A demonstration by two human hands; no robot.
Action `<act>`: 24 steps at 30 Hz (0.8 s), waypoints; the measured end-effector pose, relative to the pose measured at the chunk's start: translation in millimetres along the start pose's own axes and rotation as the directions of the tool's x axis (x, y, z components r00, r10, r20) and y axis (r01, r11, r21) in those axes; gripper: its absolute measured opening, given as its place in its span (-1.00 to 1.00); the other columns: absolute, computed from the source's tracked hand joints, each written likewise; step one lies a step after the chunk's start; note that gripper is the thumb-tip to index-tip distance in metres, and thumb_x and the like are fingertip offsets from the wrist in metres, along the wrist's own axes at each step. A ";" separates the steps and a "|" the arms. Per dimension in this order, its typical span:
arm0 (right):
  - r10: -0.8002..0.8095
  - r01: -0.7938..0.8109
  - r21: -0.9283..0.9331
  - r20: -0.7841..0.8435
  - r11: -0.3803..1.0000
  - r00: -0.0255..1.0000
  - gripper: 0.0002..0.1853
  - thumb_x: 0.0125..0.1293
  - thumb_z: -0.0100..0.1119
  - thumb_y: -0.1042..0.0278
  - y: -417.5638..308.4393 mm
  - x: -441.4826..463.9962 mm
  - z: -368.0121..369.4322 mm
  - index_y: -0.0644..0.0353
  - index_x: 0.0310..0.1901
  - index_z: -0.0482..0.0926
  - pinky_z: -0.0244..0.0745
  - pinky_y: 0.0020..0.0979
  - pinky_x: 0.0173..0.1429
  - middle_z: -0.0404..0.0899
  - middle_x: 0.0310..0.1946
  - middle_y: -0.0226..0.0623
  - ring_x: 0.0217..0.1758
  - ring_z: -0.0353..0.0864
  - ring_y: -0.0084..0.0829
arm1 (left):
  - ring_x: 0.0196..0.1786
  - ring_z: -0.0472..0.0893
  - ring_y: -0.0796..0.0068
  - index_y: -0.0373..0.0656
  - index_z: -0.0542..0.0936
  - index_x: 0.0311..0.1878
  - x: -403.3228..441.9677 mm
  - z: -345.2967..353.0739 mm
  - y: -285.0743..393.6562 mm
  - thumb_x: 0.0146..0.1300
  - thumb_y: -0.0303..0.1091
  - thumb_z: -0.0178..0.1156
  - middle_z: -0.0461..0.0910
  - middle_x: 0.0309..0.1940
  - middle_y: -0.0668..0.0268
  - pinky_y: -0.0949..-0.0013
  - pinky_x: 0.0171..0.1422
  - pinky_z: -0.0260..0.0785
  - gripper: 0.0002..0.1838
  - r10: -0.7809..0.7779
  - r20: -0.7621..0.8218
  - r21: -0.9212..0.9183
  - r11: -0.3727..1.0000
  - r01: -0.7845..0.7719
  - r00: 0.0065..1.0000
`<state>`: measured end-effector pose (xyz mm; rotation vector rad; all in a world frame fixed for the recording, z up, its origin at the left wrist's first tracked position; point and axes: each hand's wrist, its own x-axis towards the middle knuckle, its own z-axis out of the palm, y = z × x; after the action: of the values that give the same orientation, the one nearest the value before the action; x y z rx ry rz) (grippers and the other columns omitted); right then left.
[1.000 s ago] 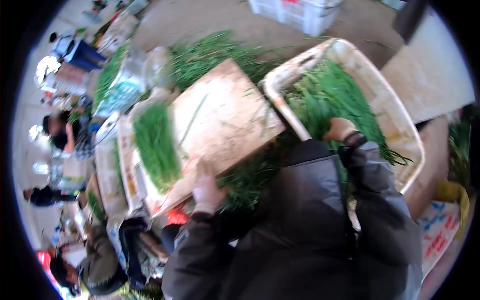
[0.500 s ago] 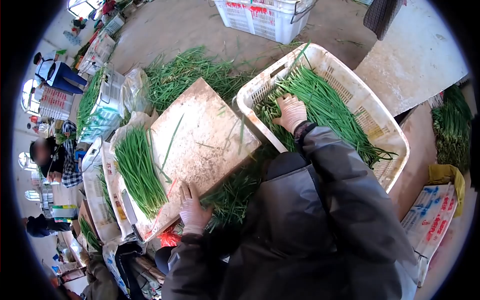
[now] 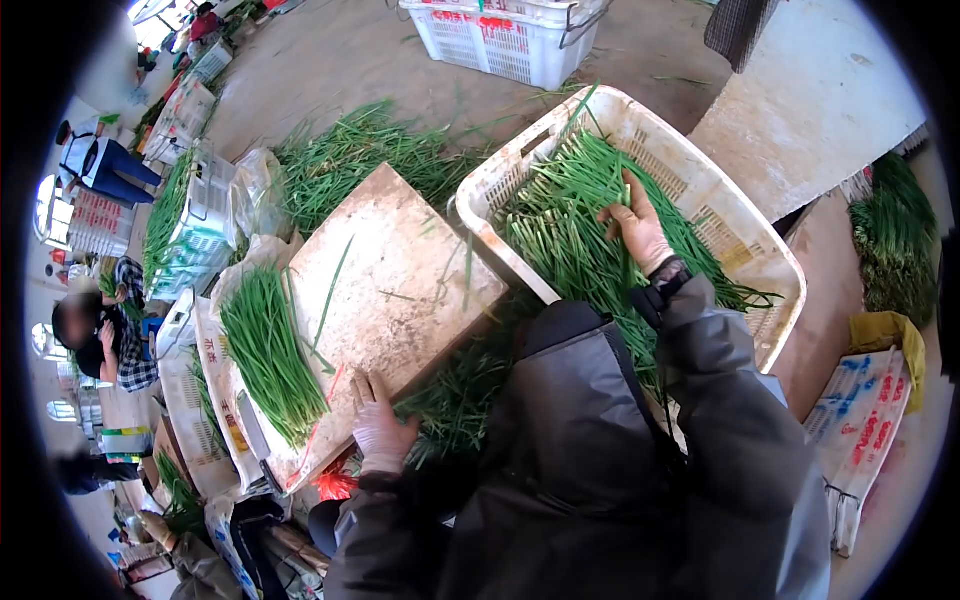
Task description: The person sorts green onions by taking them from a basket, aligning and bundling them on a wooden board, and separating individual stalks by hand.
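Note:
A pale, dirt-stained board (image 3: 400, 280) lies in front of me, with a bundle of long green stalks (image 3: 265, 355) along its left side. My left hand (image 3: 383, 425), in a thin glove, rests at the board's near edge, fingers stretched over it. To the right, a white plastic basket (image 3: 760, 250) contains many green stalks (image 3: 570, 215). Over these stalks is my right hand (image 3: 640, 225), also gloved, its thumb and fingers curved around some leaves. A red strip and a few loose stalks lie on the board.
Loose greens (image 3: 350, 150) are heaped behind the board. A white crate (image 3: 490, 45) stands on the floor farther back. Greens-filled crates (image 3: 200, 225) and several people are at the left. At the right are another pile of greens (image 3: 890, 235) and a printed crate (image 3: 860, 430).
My right hand has moved from the basket's left part rightwards across the stalks, and its fingers have curled around leaves. My left hand remains at the board's edge. The view has shifted slightly.

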<state>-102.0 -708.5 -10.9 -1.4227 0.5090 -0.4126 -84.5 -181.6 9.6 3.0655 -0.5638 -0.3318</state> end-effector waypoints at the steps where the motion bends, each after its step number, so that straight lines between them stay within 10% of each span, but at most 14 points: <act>1: 0.056 -0.059 -0.078 -0.040 0.995 0.998 -0.24 0.48 0.17 0.51 -11.4 -8.8 -5.7 0.19 0.64 0.10 0.52 -0.52 -0.24 0.71 -0.23 -0.28 -0.41 0.56 -0.58 | 0.69 0.06 -0.22 -0.31 0.13 0.63 -0.6 -1.1 1.3 -0.01 -0.09 0.57 0.03 0.65 -0.21 -0.03 0.61 0.26 0.20 -0.008 0.006 -0.007 1.000 0.008 1.000; 7: 0.063 -0.049 -0.478 0.013 0.877 0.998 -0.59 0.42 0.38 0.13 -32.8 -40.5 -46.0 0.23 0.16 0.70 0.58 -0.37 -0.11 0.74 -0.31 -0.18 -0.29 0.69 -0.43 | 0.69 0.05 -0.23 -0.35 0.10 0.64 -2.9 2.3 -2.1 -0.02 -0.15 0.57 0.02 0.65 -0.22 -0.02 0.65 0.18 0.21 0.006 -0.014 -0.018 1.000 -0.007 1.000; 11: -0.129 0.098 -0.792 0.025 0.603 0.991 -0.50 0.47 0.24 -0.11 -14.8 -51.3 -92.5 0.25 0.02 0.74 0.58 -0.05 0.11 0.73 -0.19 0.15 -0.01 0.71 0.14 | 0.69 0.04 -0.23 -0.35 0.06 0.65 -2.7 8.6 -3.4 0.00 -0.14 0.58 -0.02 0.67 -0.19 -0.02 0.65 0.18 0.23 0.057 -0.047 -0.056 0.997 -0.060 0.997; 16: -0.526 0.185 -0.982 0.140 0.034 0.839 -0.53 0.48 0.21 -0.11 -4.2 -65.5 -121.7 0.20 -0.03 0.76 0.58 0.02 0.08 0.73 -0.22 0.13 -0.05 0.72 0.12 | 0.70 0.03 -0.20 -0.34 0.07 0.65 -1.7 6.8 0.4 0.01 -0.10 0.58 -0.06 0.69 -0.15 -0.01 0.63 0.23 0.24 0.003 0.017 -0.061 0.998 -0.002 1.000; 20: -0.143 0.004 -0.930 -0.052 0.366 0.988 -0.55 0.49 0.22 -0.11 -1.8 -63.5 -121.5 0.20 -0.05 0.73 0.61 0.00 -0.05 0.75 -0.27 0.01 -0.18 0.73 0.10 | 0.70 0.03 -0.21 -0.34 0.06 0.65 -1.2 7.8 0.4 0.01 -0.10 0.59 -0.06 0.69 -0.14 -0.02 0.65 0.20 0.24 -0.002 0.026 -0.048 0.999 0.003 1.000; 21: 0.161 -0.220 -0.707 -0.150 0.672 0.976 -0.54 0.48 0.25 -0.11 1.2 -61.9 -112.1 0.20 -0.02 0.72 0.61 -0.04 -0.03 0.74 -0.26 0.03 -0.17 0.73 0.08 | 0.70 0.03 -0.21 -0.34 0.06 0.65 -1.8 11.6 -3.7 0.00 -0.10 0.59 -0.06 0.69 -0.15 -0.02 0.65 0.19 0.24 0.017 0.005 -0.022 1.000 -0.017 1.000; 24: -0.042 -0.063 -0.731 -0.123 0.679 0.991 -0.59 0.38 0.40 -0.02 18.3 -61.5 -80.1 0.22 -0.05 0.71 0.61 -0.19 -0.02 0.74 -0.28 -0.02 -0.19 0.74 -0.09 | 0.70 0.03 -0.22 -0.33 0.04 0.65 -1.2 14.1 -5.2 0.01 -0.11 0.59 -0.05 0.69 -0.16 -0.03 0.66 0.16 0.25 0.031 -0.013 -0.023 0.999 -0.031 0.999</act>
<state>-198.4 -738.1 -29.6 -2.1887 0.8533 -0.2958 -86.7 -175.8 -4.2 3.0305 -0.6018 -0.3153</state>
